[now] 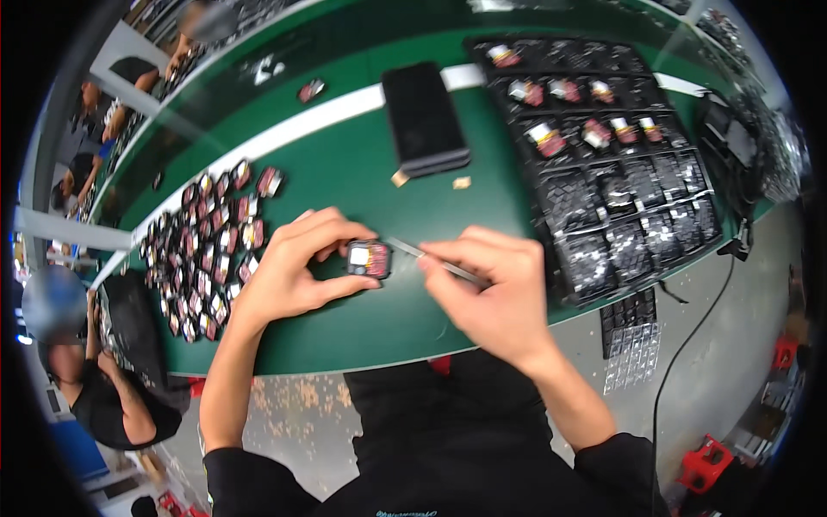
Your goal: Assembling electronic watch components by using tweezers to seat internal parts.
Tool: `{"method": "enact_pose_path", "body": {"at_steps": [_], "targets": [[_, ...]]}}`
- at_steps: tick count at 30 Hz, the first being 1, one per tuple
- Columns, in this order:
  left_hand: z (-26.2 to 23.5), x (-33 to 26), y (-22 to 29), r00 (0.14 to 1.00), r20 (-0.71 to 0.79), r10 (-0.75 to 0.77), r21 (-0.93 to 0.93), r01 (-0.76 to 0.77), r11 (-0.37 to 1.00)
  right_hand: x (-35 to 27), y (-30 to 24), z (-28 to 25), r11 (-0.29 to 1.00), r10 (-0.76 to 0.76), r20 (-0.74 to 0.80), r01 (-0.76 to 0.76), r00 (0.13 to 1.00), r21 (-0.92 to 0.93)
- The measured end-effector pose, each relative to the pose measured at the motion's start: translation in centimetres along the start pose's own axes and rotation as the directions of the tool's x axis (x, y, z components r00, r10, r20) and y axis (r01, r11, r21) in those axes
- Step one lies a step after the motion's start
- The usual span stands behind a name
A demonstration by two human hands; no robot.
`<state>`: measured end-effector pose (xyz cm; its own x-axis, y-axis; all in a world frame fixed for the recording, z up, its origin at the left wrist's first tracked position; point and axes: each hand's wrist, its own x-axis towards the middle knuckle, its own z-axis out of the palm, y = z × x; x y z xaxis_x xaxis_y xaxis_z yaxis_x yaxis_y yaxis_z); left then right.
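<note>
The unit (369, 258), a small dark-edged piece with a pale patch and a red-printed face, is gripped by its edges only; its probable main hazard is rotation or slip, caused by sideways force against this narrow hold. The tip of the tool (409, 249) points at the unit's right edge, just beside it and apparently apart; if driven in at a poor angle, it could skid, scratch the face or catch a fingertip. Position: the unit lies at the fingertip end of the left hand (297, 263), to that hand's right, with the thumb at its lower edge and the index finger at its upper edge. The left hand is closed to the unit's width; whether the unit also rests on the surface (345, 181) cannot be told. The right hand (500, 280) is to the right of the unit, well apart from it, its fingers closed around the slim metal tool. Beyond the left hand is a crowded pile (211, 241) of similar units; a backward swing of the wrist could disturb it. Farther out are the black box (426, 116) and, at right, the partly filled tray (538, 202).
</note>
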<state>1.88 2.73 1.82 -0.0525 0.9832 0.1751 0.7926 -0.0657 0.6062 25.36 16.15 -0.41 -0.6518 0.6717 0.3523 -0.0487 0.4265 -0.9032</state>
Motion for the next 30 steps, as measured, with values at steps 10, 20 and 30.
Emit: {"method": "enact_pose_path", "body": {"at_steps": [10, 20, 30], "targets": [[-2.2, 14.2, 2.2, 0.974, -0.18, 0.135, -0.078, -0.151, 0.985, -0.6, 0.3, -0.1, 0.991, 0.006, 0.026, -0.01, 1.0, 0.133], [0.4, 31.1, 0.7, 0.949, 0.088, 0.302, 0.145, -0.312, 0.939, -0.6, 0.1, 0.6, 0.995, -0.034, 0.059, 0.028, 0.998, 0.1], [-6.4, 23.8, -5.8, 0.991, -0.127, -0.03, 0.49, 0.089, 0.867, -0.8, 0.8, 0.3, 0.99, -0.046, 0.046, 0.04, 0.998, 0.132]]}}
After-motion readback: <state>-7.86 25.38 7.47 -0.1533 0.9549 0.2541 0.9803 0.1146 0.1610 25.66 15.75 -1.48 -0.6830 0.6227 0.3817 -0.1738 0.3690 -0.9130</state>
